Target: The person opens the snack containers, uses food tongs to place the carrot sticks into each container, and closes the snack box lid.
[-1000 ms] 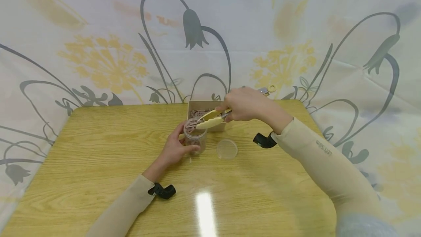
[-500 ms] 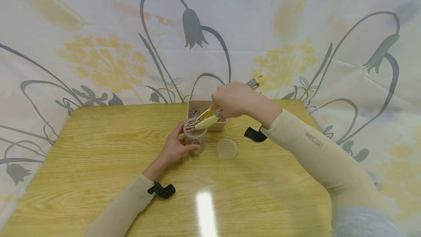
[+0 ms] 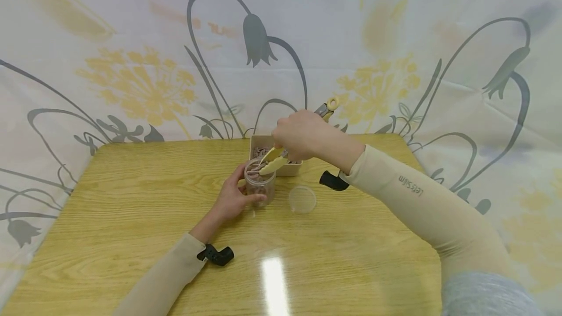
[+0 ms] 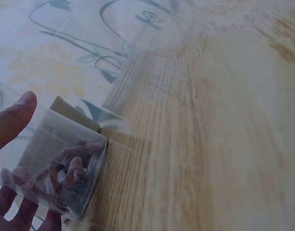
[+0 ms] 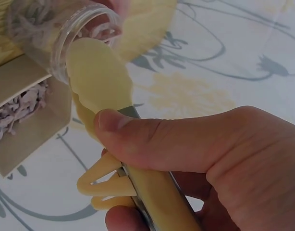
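Note:
A clear plastic jar (image 3: 266,190) stands on the table, its mouth up, with purplish-brown strips (image 4: 66,175) lying at its bottom. My left hand (image 3: 232,198) holds it round the side, thumb at the front. Above it my right hand (image 3: 302,134) grips yellow-tipped tongs (image 5: 102,77) by their metal and yellow handles. The tong heads point down into the jar's mouth, with some strips at their tips. Behind the jar sits a beige box (image 3: 287,169) holding more of the same strips (image 5: 21,108), partly hidden by the right hand and tongs.
A round clear lid (image 3: 302,199) lies flat on the wooden table (image 3: 351,247), just right of the jar. At the table's back edge hangs a white cloth (image 3: 167,23) printed with flowers.
My right hand and the tongs' handle have swung left, and the tongs stand steeper at the jar's mouth. The left hand and jar have stayed in place.

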Demonstrator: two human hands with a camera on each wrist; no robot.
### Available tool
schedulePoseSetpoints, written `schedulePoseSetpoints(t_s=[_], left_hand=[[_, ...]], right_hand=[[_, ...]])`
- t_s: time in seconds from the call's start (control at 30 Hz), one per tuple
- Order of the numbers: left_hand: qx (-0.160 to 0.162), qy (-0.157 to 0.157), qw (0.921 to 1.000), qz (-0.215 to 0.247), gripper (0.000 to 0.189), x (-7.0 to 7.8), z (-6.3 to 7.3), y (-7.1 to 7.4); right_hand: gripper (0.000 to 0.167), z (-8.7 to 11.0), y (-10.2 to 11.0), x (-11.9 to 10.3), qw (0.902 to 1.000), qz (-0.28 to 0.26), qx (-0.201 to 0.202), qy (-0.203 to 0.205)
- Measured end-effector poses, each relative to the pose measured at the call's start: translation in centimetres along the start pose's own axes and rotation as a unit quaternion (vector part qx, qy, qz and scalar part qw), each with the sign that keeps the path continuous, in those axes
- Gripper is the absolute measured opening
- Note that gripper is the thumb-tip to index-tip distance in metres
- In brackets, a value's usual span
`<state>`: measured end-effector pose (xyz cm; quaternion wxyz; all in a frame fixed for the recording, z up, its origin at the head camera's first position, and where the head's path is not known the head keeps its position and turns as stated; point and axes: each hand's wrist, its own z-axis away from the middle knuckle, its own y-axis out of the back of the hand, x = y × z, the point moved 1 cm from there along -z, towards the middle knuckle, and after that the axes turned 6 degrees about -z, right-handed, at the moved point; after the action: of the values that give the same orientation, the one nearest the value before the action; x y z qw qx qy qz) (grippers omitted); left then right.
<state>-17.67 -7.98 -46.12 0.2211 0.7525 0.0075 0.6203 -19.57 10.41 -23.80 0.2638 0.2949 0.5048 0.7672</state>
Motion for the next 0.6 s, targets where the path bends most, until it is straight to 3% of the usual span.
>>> schedulePoseSetpoints(t_s=[0.2, 0.37, 0.6], left_hand=[[0.004, -0.01, 0.9999, -0.008, 0.089, -0.2, 0.0, 0.0], [0.004, -0.021, 0.9997, -0.008, 0.089, -0.3, 0.0, 0.1], [0.001, -0.019, 0.9998, -0.004, 0.088, -0.3, 0.0, 0.0]], right_hand=[[0.007, -0.6, -0.1, -0.7, 0.9989, 0.041, 0.018, 0.014], [0.005, -1.3, -0.4, -1.4, 0.9949, 0.086, 0.042, 0.032], [0.006, -1.9, -0.7, -2.0, 0.995, 0.088, 0.033, 0.034]])
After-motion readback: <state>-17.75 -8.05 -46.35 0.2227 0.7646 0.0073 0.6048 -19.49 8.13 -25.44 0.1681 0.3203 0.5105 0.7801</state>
